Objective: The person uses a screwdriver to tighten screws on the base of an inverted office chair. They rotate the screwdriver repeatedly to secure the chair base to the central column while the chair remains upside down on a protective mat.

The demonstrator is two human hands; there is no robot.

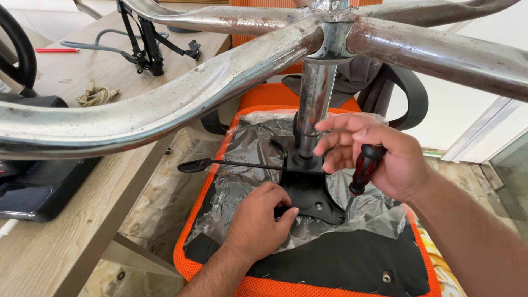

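A screwdriver (365, 169) is held in the right hand (385, 159), its grip closed round the red-black handle, the tip hidden near the black plate (308, 192) under the upturned orange seat (258, 289). The left hand (257, 220) is pressed on the plate's edge, fingers curled, possibly pinching a small screw. The tip could slip into the plastic film (247, 148), or a screw could be lost, since the chrome base (220, 82) overhangs and blocks the view.

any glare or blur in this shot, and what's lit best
Head view: daylight from the right; glare streaks on the chrome chair legs and the plastic wrap; the near legs look bent and oversized; the right hand with the screwdriver is sharp and well lit.
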